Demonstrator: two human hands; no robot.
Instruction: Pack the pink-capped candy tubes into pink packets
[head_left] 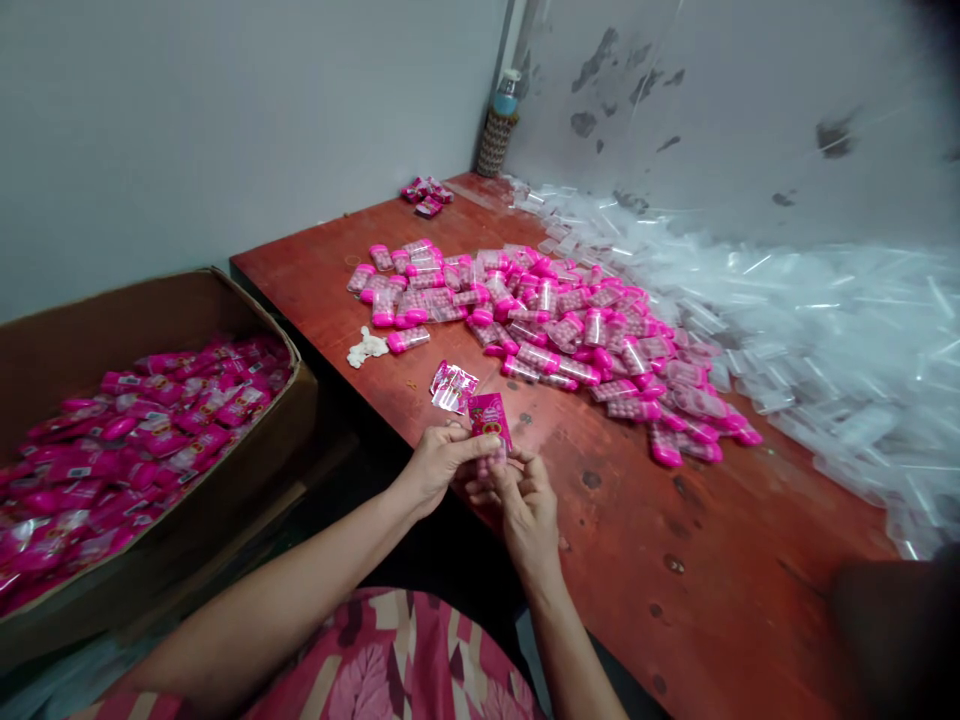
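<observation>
Over the table's front edge, my left hand [435,465] pinches a pink printed wrapper sleeve [489,415] between thumb and fingers. My right hand [529,505] meets it from the other side, its fingertips closed on the lower end of a small container of pink candies [491,460] that shows below the wrapper. How far the wrapper covers the container is hidden by my fingers. Just beyond my hands lies a small stack of flat pink wrappers [453,387]. Farther back spreads a heap of clear, pink-capped candy containers [540,310].
A cardboard box [296,385] full of wrapped pink packs [165,420] stands at the left. Clear plastic sleeves [810,340] are piled along the right wall. A bottle in a woven holder [495,140], more pink wrappers [427,195] and a white lump [366,347] are on the red table [637,580].
</observation>
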